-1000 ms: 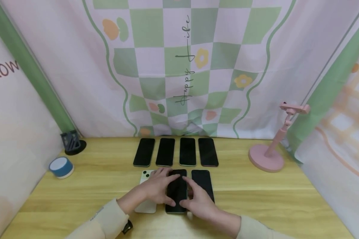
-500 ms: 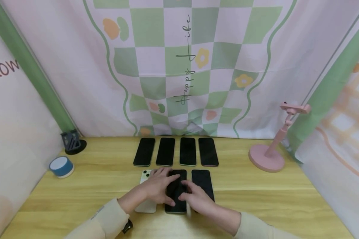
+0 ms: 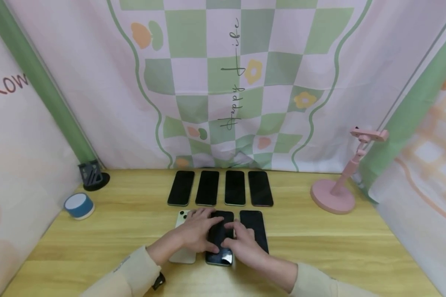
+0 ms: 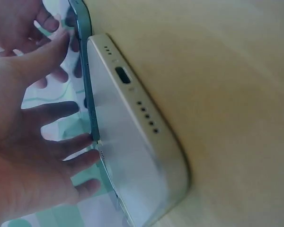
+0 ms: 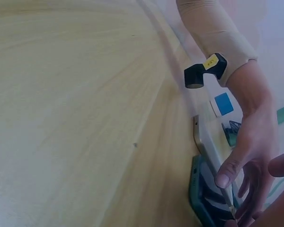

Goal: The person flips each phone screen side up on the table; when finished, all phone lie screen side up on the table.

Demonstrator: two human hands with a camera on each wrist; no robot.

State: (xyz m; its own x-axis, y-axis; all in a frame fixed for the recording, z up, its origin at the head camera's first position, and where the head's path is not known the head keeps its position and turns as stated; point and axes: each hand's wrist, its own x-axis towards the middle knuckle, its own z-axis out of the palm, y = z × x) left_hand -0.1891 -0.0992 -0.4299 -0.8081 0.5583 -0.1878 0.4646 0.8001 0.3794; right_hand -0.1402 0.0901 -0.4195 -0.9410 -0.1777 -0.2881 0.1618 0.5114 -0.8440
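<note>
In the head view a dark phone (image 3: 220,237) with a teal edge lies screen up on the table, a bright reflection near its close end. My left hand (image 3: 198,231) spreads over its left side, thumb and fingers outstretched on or just above the glass. In the left wrist view its fingertips come up to the teal edge (image 4: 87,90). From the right, my right hand (image 3: 247,245) reaches in, index finger and thumb apart over the screen; contact cannot be told. Under my left hand lies a white phone (image 3: 183,256), back up. To the right is another black phone (image 3: 254,222), partly covered.
Several black phones (image 3: 207,188) lie in a row farther back on the wooden table (image 3: 297,231). A pink stand (image 3: 333,197) is at the right. On the left stand a blue and white round thing (image 3: 79,206) and a dark stand (image 3: 93,176). A curtain (image 3: 241,103) hangs behind.
My right hand has shifted slightly over the phone's right side, its index finger and thumb changing spread. A bright reflection now shows on the screen. The left hand has hardly moved.
</note>
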